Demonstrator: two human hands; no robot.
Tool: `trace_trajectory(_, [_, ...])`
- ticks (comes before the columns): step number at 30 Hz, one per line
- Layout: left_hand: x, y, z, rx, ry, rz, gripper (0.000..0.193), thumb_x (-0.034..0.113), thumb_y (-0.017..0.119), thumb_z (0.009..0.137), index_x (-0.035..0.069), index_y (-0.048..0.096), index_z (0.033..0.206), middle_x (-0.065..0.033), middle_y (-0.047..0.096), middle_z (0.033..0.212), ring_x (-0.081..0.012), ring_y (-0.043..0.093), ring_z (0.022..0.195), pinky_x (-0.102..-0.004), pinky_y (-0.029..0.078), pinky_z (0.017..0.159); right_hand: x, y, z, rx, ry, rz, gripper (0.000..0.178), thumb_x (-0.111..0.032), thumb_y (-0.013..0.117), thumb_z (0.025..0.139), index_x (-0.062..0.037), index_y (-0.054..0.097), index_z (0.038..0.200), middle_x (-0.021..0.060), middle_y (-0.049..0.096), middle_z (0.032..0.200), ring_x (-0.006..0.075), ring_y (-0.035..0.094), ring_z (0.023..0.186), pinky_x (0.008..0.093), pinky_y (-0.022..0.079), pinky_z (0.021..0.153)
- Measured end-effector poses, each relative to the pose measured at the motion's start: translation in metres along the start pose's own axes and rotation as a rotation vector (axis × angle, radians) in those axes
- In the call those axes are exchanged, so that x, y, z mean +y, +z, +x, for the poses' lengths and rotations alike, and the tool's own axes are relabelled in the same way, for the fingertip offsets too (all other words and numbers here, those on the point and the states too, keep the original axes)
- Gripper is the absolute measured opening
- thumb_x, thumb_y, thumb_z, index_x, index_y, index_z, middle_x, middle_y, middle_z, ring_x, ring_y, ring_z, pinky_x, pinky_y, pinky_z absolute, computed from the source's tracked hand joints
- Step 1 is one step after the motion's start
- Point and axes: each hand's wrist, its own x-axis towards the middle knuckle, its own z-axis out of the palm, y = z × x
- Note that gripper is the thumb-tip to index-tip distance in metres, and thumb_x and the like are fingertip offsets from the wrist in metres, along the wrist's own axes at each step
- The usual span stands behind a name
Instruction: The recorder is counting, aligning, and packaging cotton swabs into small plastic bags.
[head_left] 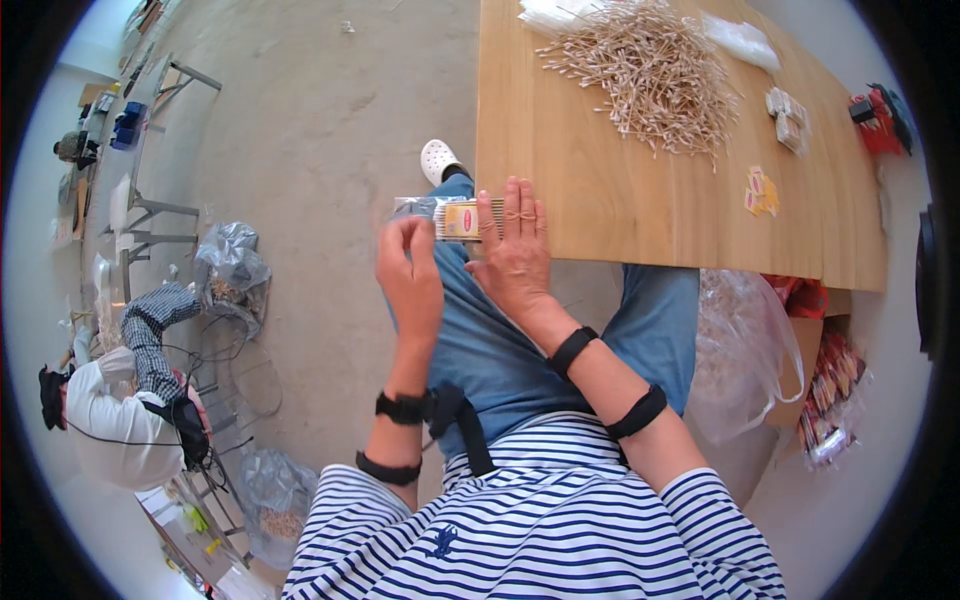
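A flat pack of cotton swabs [462, 220] with a yellow and red label lies at the left edge of the wooden table, partly overhanging it. Its clear plastic bag [415, 206] extends left past the swabs. My left hand [410, 275] is at that end, fingers bent and pinched together at the plastic; the fingertips are partly hidden. My right hand [515, 240] lies flat with fingers stretched out, pressing over the right end of the pack and covering part of it.
On the wooden table [560, 190] are a large heap of loose cotton swabs [655, 75], clear bags [740, 42], small packs [788, 120] and yellow labels [762, 192]. A big plastic bag [740, 350] stands below right. Another person [125, 420] sits at far left near sacks [232, 275].
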Motion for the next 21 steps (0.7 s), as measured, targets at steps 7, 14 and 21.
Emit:
trace_trajectory(7, [-0.032,0.018,-0.035,-0.095,-0.662,-0.827,0.033,0.033,0.066,0.1,0.003,0.061,0.11,-0.0041,0.064,0.095,-0.0106,0.058,0.079,-0.0256,0.049,0.07,0.0,0.004,0.0,0.04,-0.024,-0.035,0.104,-0.033,0.084,0.069,-0.0089,0.033,0.156,0.029,0.024,0.162,0.0444,0.02,0.153,0.0537,0.019,0.123])
trace_trajectory(14, [-0.05,0.045,-0.01,-0.069,-0.889,-1.143,0.033,0.035,0.071,0.097,0.006,0.063,0.111,-0.0037,0.065,0.099,-0.0122,0.061,0.083,-0.0287,0.051,0.074,0.005,0.019,-0.001,0.16,-0.053,-0.091,0.087,-0.022,0.073,0.078,-0.0091,0.036,0.155,0.0293,0.029,0.16,0.0448,0.026,0.151,0.0556,0.022,0.121])
trace_trajectory(21, [-0.052,0.067,0.007,0.087,-0.775,-1.139,0.022,0.022,0.077,0.092,0.007,0.066,0.103,-0.0011,0.069,0.097,-0.0145,0.069,0.087,-0.0323,0.059,0.075,0.005,0.018,-0.001,0.124,-0.044,-0.128,0.085,-0.023,0.073,0.079,-0.0092,0.037,0.155,0.0294,0.028,0.16,0.0447,0.025,0.151,0.0556,0.023,0.121])
